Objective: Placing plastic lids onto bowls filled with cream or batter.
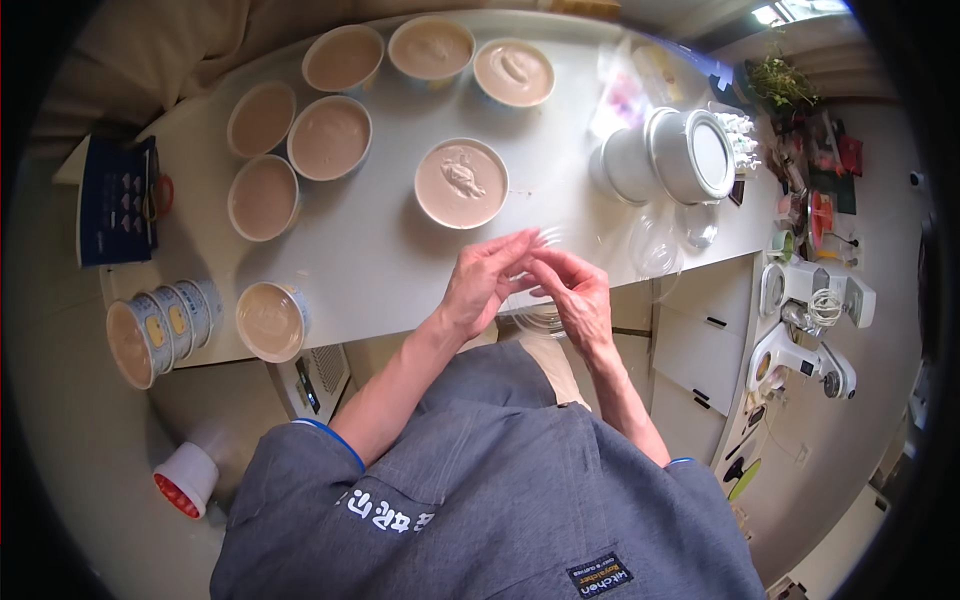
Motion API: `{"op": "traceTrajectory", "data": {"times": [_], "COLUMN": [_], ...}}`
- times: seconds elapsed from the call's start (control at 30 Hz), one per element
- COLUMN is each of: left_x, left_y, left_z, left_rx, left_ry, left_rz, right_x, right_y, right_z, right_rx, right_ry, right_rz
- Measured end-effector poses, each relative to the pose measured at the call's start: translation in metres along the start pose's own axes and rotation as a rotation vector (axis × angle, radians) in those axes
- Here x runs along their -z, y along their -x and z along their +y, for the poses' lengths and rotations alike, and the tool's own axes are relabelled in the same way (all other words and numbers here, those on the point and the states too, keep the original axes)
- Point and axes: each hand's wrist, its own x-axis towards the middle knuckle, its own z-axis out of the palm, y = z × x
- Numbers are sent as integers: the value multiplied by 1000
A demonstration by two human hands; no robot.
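Note:
My left hand (480, 283) and my right hand (574, 289) meet fingertip to fingertip at the table's near edge. Between and beneath them is a stack of clear plastic lids (541, 322), gripped by both hands; its transparent outline is hard to follow. Just beyond my left hand stands an uncovered round paper tub (461, 184), filled with a pale pinkish-brown cream that has a rough swirl in the middle. Further back on the left are several similar filled tubs (330, 139). Closer to me, one tub (271, 321) looks covered by a clear lid.
Several tubs (161, 330) are stacked sideways-looking at the table's left corner, beside a dark blue box (116, 202). Round metal cake tins (690, 157) and loose clear lids (656, 244) occupy the right side. White stand mixers (799, 360) line the right counter. A white bucket (187, 476) is lower left.

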Motion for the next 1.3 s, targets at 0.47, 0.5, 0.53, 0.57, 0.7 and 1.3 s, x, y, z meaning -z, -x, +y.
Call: {"op": "traceTrajectory", "data": {"times": [0.47, 0.5, 0.53, 0.57, 0.7, 1.3], "left_x": [14, 15, 16, 16, 13, -3], "left_y": [14, 20, 28, 34, 44, 68], "left_z": [31, 32, 33, 33, 32, 43], "left_rx": [-18, -18, -84, -150, -219, -365], "left_ry": [216, 217, 110, 4, -259, -455], "left_rz": [-50, -53, -125, -197, -183, -136], "right_x": [-28, -29, -29, -31, -31, -31], "right_y": [27, 27, 29, 30, 30, 33], "right_z": [-19, -21, -23, -27, -41, -51], "right_rx": [283, 285, 183, 81, -42, 45], "right_ry": [498, 501, 381, 262, 145, -56], "right_rz": [-129, -127, -102, -77, -92, -196]}}
